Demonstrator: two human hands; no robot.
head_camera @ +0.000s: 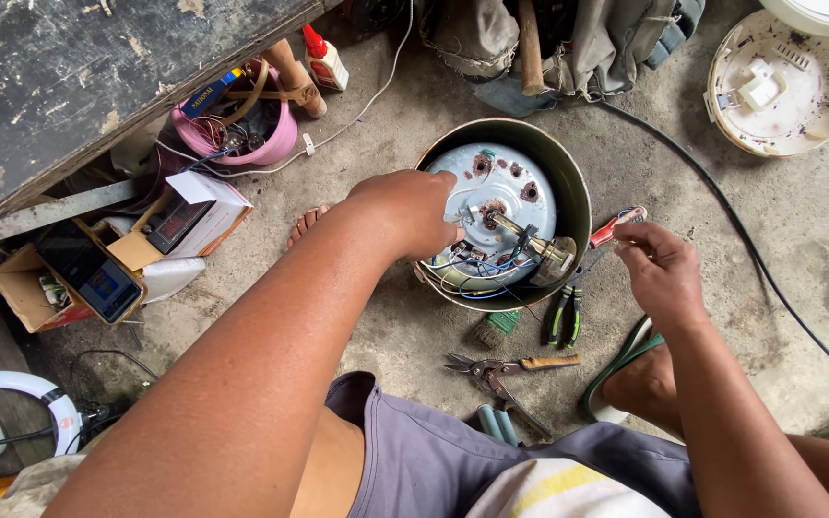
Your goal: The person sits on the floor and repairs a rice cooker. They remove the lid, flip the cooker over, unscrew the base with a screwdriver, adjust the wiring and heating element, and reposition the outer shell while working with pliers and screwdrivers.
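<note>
An upturned round cooker body point(576, 197) lies on the concrete floor, its pale underside with rusty screws, a metal bracket and blue and white wires point(491, 264) exposed. My left hand point(413, 209) rests on the body's left rim, fingers reaching into the wiring. My right hand point(662, 270) hovers just right of the body, fingertips pinched together on something thin, possibly a wire end; I cannot make out what. A red-handled screwdriver point(618, 226) lies beside that hand.
Green-handled pliers point(562, 318), metal snips point(501, 368) and a small brush point(494, 329) lie in front of the body. A black cable point(750, 251) runs right. A round cream base plate point(781, 84) sits far right. Boxes point(98, 273), a pink bowl point(242, 129) and a glue bottle point(323, 59) crowd the left.
</note>
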